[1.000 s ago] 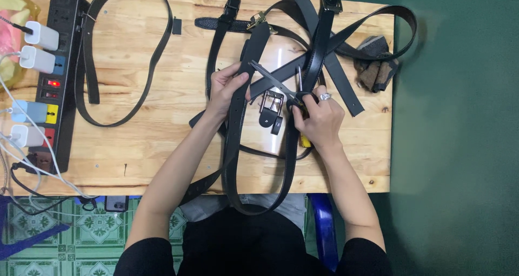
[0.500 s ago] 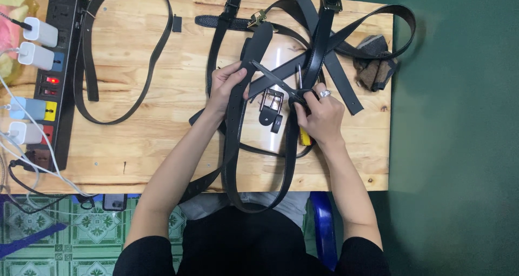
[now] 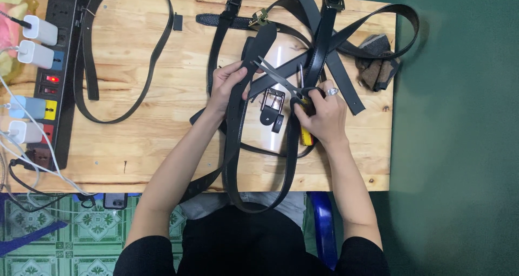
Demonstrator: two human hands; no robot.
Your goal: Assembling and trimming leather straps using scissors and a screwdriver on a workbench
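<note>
My left hand (image 3: 230, 81) grips a black leather belt (image 3: 233, 141) near its upper end; the belt loops down past the front edge of the wooden table (image 3: 162, 141). My right hand (image 3: 320, 111) holds a pair of scissors (image 3: 281, 80) by the handles, blades spread apart and pointing up-left towards the belt beside my left fingers. A silver belt buckle (image 3: 272, 106) with a short black tab lies between my two hands. There is a ring on my right hand.
Several more black belts (image 3: 330, 35) lie crossed at the table's back right, and one long belt (image 3: 86, 49) loops at the left. A black power strip (image 3: 54, 81) with white chargers runs along the left edge. A dark cloth bundle (image 3: 378, 65) sits at the right edge.
The scissors' blades have spread apart and now reach towards the belt at my left hand. My left hand has shifted a little along the belt.
</note>
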